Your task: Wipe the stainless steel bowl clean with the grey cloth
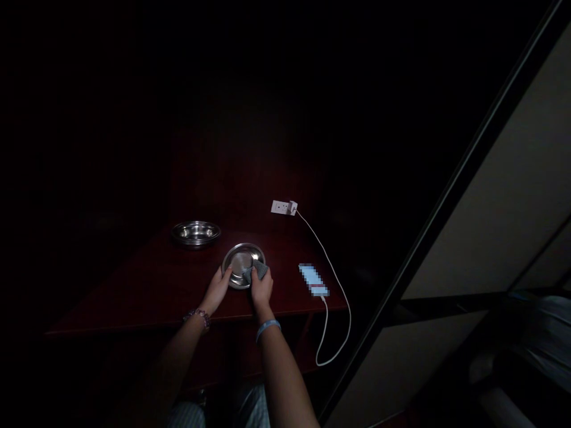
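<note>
Room: very dark; only the dark red-brown wooden desk (156,285) and a pale panelled wall with a black frame (504,196) on the far right catch light.
Desk surface: smooth, faintly glossy; its front edge runs just below the hands.
Landmark: a round, shallow, shiny steel plate (241,261) lies flat near the desk's front edge; being round, it has no long axis and its hollow faces up.
Left hand (217,289): its grip is curled on the plate's near-left rim, thumb over the edge; a beaded bracelet circles the wrist.
Right hand (262,288): its grip pinches a small grey crumpled cloth (259,271) against the plate's right rim; a light blue band circles the wrist.
Behind-left of the plate: a second round steel bowl (196,232), well apart.
Right of the plate: a blurred phone (314,280), lying flat.
Cable: a thin white cord (332,267) runs from the phone, loops off the desk's edge, and rises to a white wall socket (284,207) behind-right of the plate.
</note>
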Motion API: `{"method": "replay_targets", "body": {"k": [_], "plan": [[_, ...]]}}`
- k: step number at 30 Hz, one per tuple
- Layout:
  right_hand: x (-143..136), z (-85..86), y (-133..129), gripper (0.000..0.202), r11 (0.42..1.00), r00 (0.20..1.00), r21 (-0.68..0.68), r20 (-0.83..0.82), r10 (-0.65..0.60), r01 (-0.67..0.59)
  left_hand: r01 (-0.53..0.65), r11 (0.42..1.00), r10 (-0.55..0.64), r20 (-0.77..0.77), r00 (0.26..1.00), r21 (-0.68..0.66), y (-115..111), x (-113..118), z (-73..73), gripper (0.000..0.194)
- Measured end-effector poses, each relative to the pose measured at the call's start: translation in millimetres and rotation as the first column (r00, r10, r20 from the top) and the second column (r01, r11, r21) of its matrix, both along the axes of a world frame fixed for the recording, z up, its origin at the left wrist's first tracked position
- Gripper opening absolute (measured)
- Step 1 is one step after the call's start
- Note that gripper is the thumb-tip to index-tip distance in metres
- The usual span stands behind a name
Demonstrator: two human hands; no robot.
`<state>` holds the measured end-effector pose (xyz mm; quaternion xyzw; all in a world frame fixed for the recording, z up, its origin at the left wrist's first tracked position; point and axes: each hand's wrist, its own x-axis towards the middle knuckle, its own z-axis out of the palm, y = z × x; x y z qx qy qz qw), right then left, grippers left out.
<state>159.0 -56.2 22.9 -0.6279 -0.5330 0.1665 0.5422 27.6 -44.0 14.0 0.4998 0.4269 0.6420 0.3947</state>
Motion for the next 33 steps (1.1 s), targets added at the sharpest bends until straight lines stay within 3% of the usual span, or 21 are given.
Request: {"method": "replay_targets", "body": {"k": [6,9,17,24,30,33], "plan": [[-2.6,6.2,-2.6,0.032,0.996,0.999,-0.075,-0.025,-0.047,0.045,0.045,0.998,-0.043,-0.038,0.998,0.035,-0.8,0.8,-1.7,0.055],[-2.6,7.1,-3.3,0.034,0.994,0.999,-0.098,-0.018,-0.039,0.037,0.013,0.998,-0.010,-0.063,0.998,0.061,-3.4,-0.8,-1.3,0.065],[-2.2,7.2,-2.9,0.035,0.994,0.999,-0.105,-0.023,-0.035,0.032,0.009,0.998,-0.005,-0.073,0.997,0.054,-5.7,-3.2,-0.3,0.049],[-2.4,5.0,-2.8,0.036,0.998,0.997,-0.063,-0.080,-0.017,0.012,0.011,0.999,-0.006,-0.091,0.996,0.053,-4.0,-1.2,-0.1,0.056],[-2.8,4.2,-1.1,0.031,0.995,0.980,0.077,-0.180,0.079,-0.066,0.045,0.995,-0.043,-0.029,0.999,0.084,-3.4,0.6,-0.8,0.068],[-3.2,4.7,-1.5,0.033,0.995,0.982,0.061,-0.171,0.082,-0.073,0.034,0.997,-0.034,-0.005,0.999,0.074,-3.0,0.5,-1.0,0.069]]}}
